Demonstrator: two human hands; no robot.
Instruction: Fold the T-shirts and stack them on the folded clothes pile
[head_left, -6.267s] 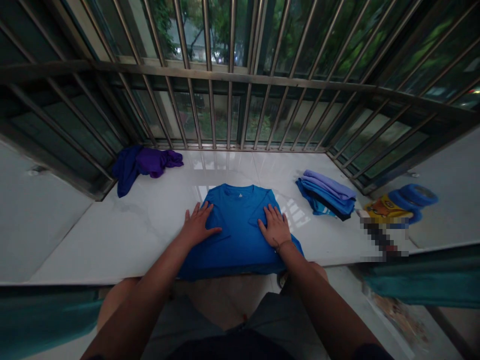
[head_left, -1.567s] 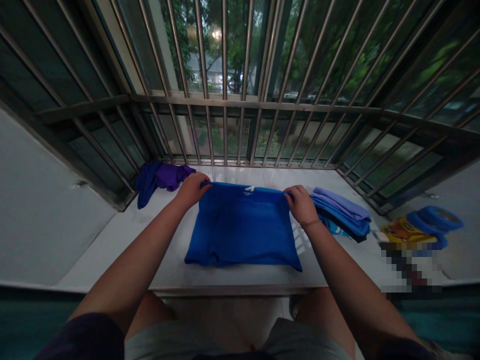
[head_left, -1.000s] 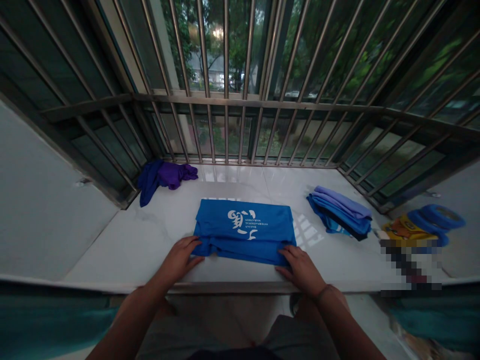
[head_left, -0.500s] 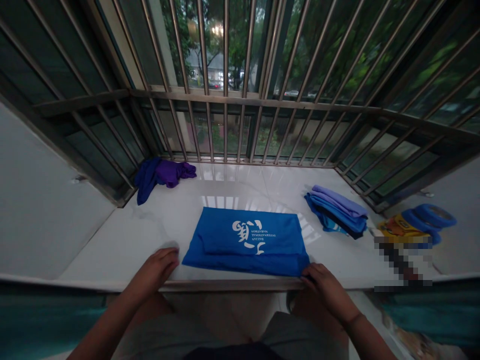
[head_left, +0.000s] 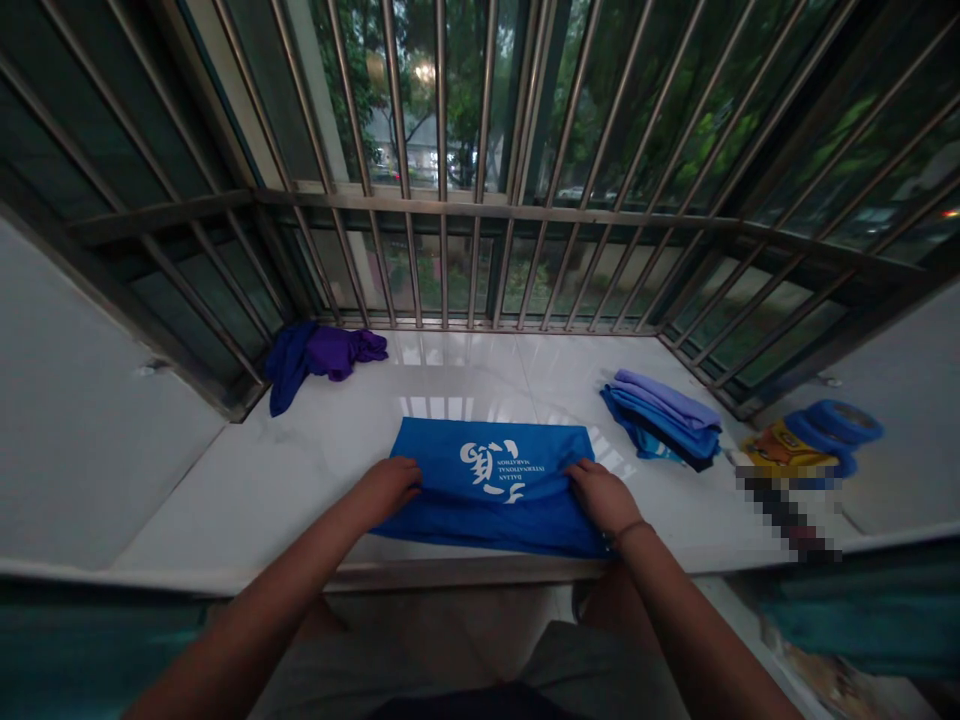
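Observation:
A folded blue T-shirt (head_left: 487, 520) with a white "Dalian International Marathon" print lies on the white sill in front of me, its print upside down to my view. My left hand (head_left: 394, 487) is closed at the shirt's left edge, fingers curled onto the fabric. At the right edge, my right hand (head_left: 602, 497) pinches the cloth beside the print. My thumbs and the fabric inside the grips are mostly hidden. A slight crease crosses the shirt below the lettering.
A stack of folded blue and lavender clothes (head_left: 664, 415) sits to the right. Crumpled purple and dark blue clothing (head_left: 330, 355) lies back left. A yellow-and-blue container (head_left: 795, 450) stands far right, near a pixelated patch. Metal bars (head_left: 495, 212) line the window behind the sill (head_left: 300, 470).
Both hands have moved forward from the shirt's near edge to its sides, and have taken hold of the fabric there. The view has shifted slightly.

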